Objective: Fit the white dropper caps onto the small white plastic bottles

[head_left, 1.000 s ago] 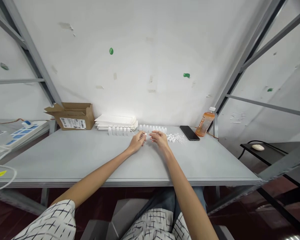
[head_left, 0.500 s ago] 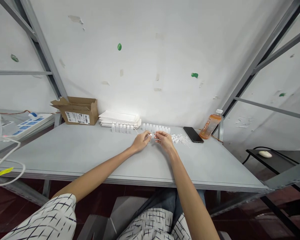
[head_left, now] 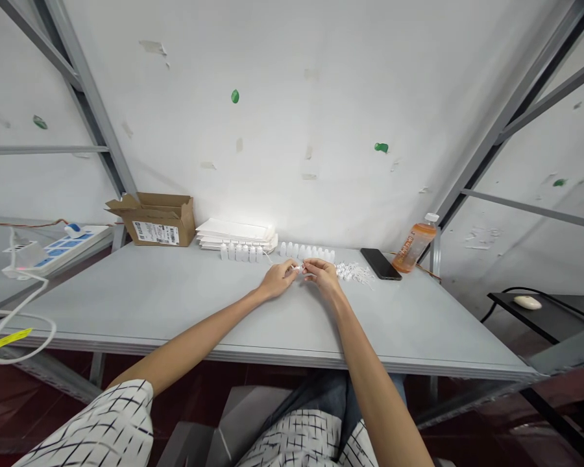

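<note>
My left hand (head_left: 278, 280) is closed, thumb and fingers pinching a small white dropper bottle (head_left: 298, 268) that is mostly covered by the fingers. My right hand (head_left: 322, 275) meets it from the other side, its fingertips pinched at the bottle's end; whatever they grip is too small to make out. Behind the left hand stands a row of small white dropper bottles (head_left: 242, 252) with thin tips. A second group of small white bottles (head_left: 307, 251) without such tips stands behind both hands. Just right of my right hand lies a loose pile of tiny white plastic parts (head_left: 354, 272).
White sheets (head_left: 236, 232) are stacked at the back, beside an open cardboard box (head_left: 160, 224). A black phone (head_left: 380, 264) and an orange drink bottle (head_left: 415, 243) sit at the right. On the left are a power strip (head_left: 71, 250) and a white cable (head_left: 48, 324).
My fingertips have come together, closing the small gap between the hands at the white bottle. The whole view has shifted slightly.
</note>
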A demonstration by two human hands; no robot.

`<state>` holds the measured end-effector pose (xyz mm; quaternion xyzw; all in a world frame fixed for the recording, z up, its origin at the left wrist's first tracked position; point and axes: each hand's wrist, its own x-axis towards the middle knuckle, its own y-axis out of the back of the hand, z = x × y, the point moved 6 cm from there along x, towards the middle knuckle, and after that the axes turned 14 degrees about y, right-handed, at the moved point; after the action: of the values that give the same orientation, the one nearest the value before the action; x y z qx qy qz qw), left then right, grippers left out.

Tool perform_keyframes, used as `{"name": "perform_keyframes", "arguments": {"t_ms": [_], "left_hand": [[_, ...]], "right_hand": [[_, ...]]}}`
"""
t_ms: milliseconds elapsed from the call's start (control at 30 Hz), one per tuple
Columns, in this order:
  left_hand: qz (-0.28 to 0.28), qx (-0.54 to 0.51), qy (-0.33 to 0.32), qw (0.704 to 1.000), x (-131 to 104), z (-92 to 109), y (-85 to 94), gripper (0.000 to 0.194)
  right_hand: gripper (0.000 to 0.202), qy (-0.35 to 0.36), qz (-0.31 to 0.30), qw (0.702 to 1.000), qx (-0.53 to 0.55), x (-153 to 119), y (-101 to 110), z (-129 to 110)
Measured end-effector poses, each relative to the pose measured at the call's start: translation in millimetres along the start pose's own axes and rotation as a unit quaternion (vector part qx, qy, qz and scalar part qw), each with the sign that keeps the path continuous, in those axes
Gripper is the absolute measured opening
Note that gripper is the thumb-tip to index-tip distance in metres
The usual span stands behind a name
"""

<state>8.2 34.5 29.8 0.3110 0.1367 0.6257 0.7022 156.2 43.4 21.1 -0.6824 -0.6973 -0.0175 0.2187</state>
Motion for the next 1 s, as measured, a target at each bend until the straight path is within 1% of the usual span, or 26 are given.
{"name": "perform_keyframes", "arguments": {"t_ms": [100,167,333,433,667,1000], "left_hand": [[0.03,0.008,0.005,0.999,1.3,-2.3,3.0,0.026],[0.04,0.005,0.008,0.999,1.8,-3.1,4.6,0.026],[0.037,0.006,0.023,0.999,3.0,-5.0,6.4,0.025],[0.038,0.034,0.03,0.998,5.9,-8.2,6.9,0.025],[0.03,0.104,0.021,0.994,16.0,-17.2,7.7,0.028],[0.028,0.109,0.023,0.993,17.6,-17.7,7.7,0.027]], "right_hand": [[0.023,-0.004,-0.008,1.0,-0.017,-1.2,-1.1,-0.3],[0.021,-0.008,-0.012,1.0,-0.026,-1.8,-1.8,0.2],[0.018,-0.013,-0.014,0.999,-0.041,-2.2,-2.7,2.7],[0.017,-0.021,-0.018,0.998,-0.052,-1.8,-2.8,5.9],[0.015,-0.044,-0.035,0.996,-0.072,0.2,-2.0,16.2],[0.013,-0.033,-0.039,0.996,-0.079,2.1,0.3,21.3]]}}
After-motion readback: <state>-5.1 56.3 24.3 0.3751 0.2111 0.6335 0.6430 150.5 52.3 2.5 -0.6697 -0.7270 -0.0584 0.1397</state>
